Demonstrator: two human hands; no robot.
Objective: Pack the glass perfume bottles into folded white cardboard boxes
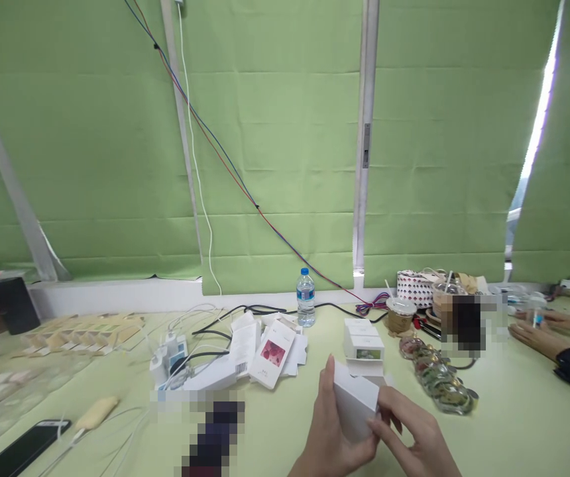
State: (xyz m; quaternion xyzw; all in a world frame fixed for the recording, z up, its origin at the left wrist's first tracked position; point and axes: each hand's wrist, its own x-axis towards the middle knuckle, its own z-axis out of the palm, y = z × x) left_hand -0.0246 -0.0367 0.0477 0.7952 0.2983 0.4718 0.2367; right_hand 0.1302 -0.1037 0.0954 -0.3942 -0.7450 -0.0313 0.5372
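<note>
A small white carton (pixel 355 403) is held up over the table, tilted, between both of my hands. My left hand (pixel 332 434) wraps round its left side and bottom, the thumb along the upper edge. The fingers of my right hand (pixel 407 427) pinch its right edge. Just beyond stands a group of white boxes (pixel 363 341), the nearest with a green picture and a lowered flap. To their right lies a row of round clear packs (pixel 437 381) with greenish contents. What the carton contains is hidden.
Flattened white cartons (pixel 274 353) lie left of centre, near a power strip with chargers (pixel 170 358). A water bottle (pixel 305 299) and an iced drink cup (pixel 400 315) stand behind. Another person's hands (pixel 543 334) are at far right. A phone (pixel 24 449) lies at left.
</note>
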